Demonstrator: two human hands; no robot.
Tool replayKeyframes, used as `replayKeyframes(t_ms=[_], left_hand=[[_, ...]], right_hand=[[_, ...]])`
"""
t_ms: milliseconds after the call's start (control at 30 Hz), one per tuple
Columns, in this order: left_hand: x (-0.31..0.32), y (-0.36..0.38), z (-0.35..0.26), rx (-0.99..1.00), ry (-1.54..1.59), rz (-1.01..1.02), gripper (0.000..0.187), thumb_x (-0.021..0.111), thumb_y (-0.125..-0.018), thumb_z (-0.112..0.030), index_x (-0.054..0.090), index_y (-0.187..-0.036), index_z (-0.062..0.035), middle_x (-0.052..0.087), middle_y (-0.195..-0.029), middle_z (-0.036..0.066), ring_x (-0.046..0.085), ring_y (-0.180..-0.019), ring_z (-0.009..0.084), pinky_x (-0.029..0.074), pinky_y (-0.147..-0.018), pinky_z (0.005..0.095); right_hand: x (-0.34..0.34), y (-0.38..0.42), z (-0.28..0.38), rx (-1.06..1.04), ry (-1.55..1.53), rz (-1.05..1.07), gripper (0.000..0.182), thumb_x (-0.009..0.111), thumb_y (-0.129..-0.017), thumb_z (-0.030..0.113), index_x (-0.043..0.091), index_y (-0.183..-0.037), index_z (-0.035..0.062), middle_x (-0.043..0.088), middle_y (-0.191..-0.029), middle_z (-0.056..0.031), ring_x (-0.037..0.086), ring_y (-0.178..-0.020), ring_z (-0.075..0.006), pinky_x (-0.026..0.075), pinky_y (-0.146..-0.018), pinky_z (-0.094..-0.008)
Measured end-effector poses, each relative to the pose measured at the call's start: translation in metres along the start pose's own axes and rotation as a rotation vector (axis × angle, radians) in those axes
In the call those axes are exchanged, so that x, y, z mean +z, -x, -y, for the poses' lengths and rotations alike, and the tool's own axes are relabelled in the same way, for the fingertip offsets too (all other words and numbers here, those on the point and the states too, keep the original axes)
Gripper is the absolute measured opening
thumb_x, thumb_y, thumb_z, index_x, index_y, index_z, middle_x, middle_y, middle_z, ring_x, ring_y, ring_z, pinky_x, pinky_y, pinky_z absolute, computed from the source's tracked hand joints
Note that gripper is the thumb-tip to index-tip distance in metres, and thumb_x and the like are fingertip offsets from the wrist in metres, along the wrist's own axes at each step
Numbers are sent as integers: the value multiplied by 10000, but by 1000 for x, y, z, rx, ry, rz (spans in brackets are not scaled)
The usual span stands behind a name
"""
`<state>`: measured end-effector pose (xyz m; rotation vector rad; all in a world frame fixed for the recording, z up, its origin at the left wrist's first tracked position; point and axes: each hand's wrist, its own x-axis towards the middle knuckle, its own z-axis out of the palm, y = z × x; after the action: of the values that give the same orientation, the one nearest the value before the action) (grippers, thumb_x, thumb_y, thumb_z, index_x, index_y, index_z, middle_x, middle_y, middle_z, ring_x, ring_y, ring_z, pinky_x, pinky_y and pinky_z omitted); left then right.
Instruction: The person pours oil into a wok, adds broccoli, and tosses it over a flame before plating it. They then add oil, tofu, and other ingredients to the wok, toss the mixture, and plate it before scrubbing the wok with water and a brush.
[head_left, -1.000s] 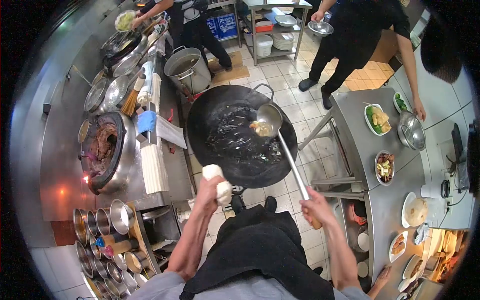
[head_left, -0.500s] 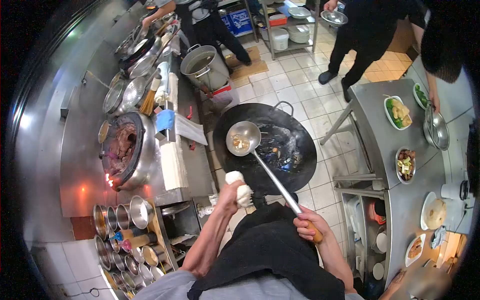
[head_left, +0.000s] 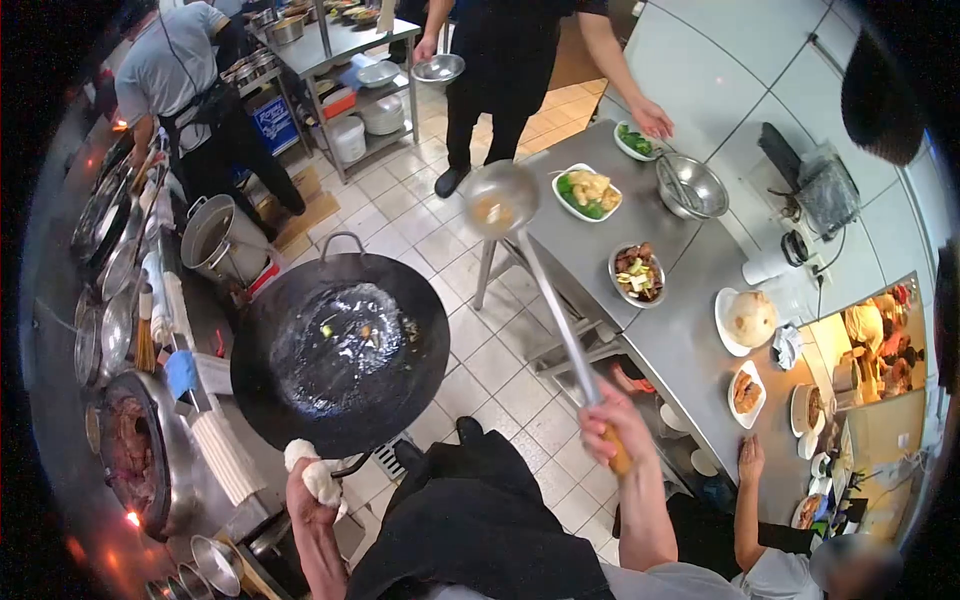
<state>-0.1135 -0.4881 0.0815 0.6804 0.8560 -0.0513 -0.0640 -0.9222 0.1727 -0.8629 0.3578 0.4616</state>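
The wooden end of the ladle point(head_left: 553, 305) is clasped in the closed fingers of the right hand point(head_left: 612, 425), right of centre; a wadded white cloth point(head_left: 320, 482) is squeezed in the left hand point(head_left: 312, 508) at the wok's handle, lower left. The wok point(head_left: 262, 375) is held left of centre. Judging by the few scraps left in it, most of its contents have been taken out; a small portion of food point(head_left: 491, 212) is carried in the ladle's bowl, upper centre, and is not yet set down. The wok looks dark and broad, its bottom glossy with liquid. On the counter point(head_left: 690, 335), at right, filled dishes are laid out; the ladle's bowl is slightly blurred.
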Motion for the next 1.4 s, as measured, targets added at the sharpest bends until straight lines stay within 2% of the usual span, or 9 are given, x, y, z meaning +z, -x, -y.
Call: replayKeyframes(t_ms=[133,400,633,800,1000,1133,1200,1267,1400], left_hand=[[13,5,-2,74,8,5,52,547,-795,-80,523,-753,-97,559,-642,18,596,-547,165,518,-504,306],[25,15,-1,81,-17,-109,41,546,-794,-90,519,-763,-92,552,-628,28,579,-501,182,497,-441,307],[5,6,5,8,-15,-94,58,537,-801,-92,505,-757,-112,524,-593,6,573,-483,178,490,-419,299],[6,4,10,3,-4,-86,61,538,-803,-92,507,-758,-120,520,-590,-1,568,-473,175,483,-409,303],[2,-2,15,-21,-45,-111,41,543,-802,-94,512,-778,-106,550,-613,20,569,-469,188,489,-413,310],[8,2,16,-20,-42,-169,75,555,-802,-107,529,-859,-66,574,-646,59,587,-487,209,492,-417,318],[5,1,17,-2,-59,-130,140,571,-809,-112,534,-920,-37,592,-692,83,614,-533,225,518,-452,311],[-18,-18,23,11,-41,-123,175,568,-854,-156,535,-968,-27,606,-713,96,629,-567,224,530,-450,320],[6,-2,20,77,-148,-103,98,593,-778,-83,562,-853,-27,587,-705,60,619,-581,185,506,-484,316]], right_hand=[[-9,-22,48,-219,179,-293,555,476,-858,0,341,-1387,103,407,-580,-27,367,-320,-106,300,-261,-247],[-53,-49,97,-323,437,-362,673,538,-823,-18,312,-1450,77,486,-606,-29,440,-378,-112,364,-334,-244],[-63,-51,95,-347,475,-369,700,547,-801,-39,304,-1451,48,492,-605,-34,451,-391,-111,371,-357,-239],[-58,-51,88,-397,724,-510,700,547,-800,-23,308,-1455,40,489,-606,-18,453,-401,-103,371,-363,-235],[-70,-62,70,-534,641,-449,655,523,-810,-21,345,-1437,47,492,-617,-24,432,-376,-102,366,-350,-232],[-51,-36,51,-459,438,-322,679,514,-819,-19,314,-1458,93,454,-606,-23,417,-377,-99,354,-342,-220],[-38,-16,35,-316,147,-227,668,491,-835,-7,282,-1461,93,427,-593,-24,400,-353,-102,334,-309,-229],[-29,-3,14,-205,94,-177,672,487,-838,-4,266,-1464,98,420,-588,-26,392,-344,-106,327,-297,-234],[-15,-1,-32,61,38,-6,679,517,-835,0,285,-1462,120,434,-589,-34,413,-341,-119,342,-304,-247]])
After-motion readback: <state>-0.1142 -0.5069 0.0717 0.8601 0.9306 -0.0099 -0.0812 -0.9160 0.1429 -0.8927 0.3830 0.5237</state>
